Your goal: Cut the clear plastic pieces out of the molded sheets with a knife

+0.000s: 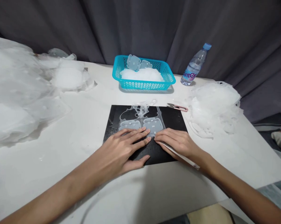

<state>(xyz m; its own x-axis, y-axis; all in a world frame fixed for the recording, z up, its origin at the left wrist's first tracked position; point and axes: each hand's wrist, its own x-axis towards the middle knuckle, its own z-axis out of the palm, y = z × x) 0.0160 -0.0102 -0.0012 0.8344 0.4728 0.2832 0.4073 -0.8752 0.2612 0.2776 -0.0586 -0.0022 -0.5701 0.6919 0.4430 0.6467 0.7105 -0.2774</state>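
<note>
A sheet of translucent moulded pieces (153, 125), two rounded squares with thin scrap strands (142, 109) above them, lies on a black mat (173, 119). My left hand (128, 143) is spread flat, its fingertips pressing on the lower edges of the pieces and its thumb apart on the mat. My right hand (177, 141) is closed around a slim white flat-handled tool (180, 155). The fingers hide the tool's tip, which is at the lower right corner of the right-hand piece.
Behind the mat stands a turquoise basket (144, 84) with translucent pieces in it. Pink-handled thread snips (177, 107) lie near a water bottle (195, 67). Translucent sheets are heaped in a left pile (16, 90) and a right pile (215, 105) on the white table (84, 124).
</note>
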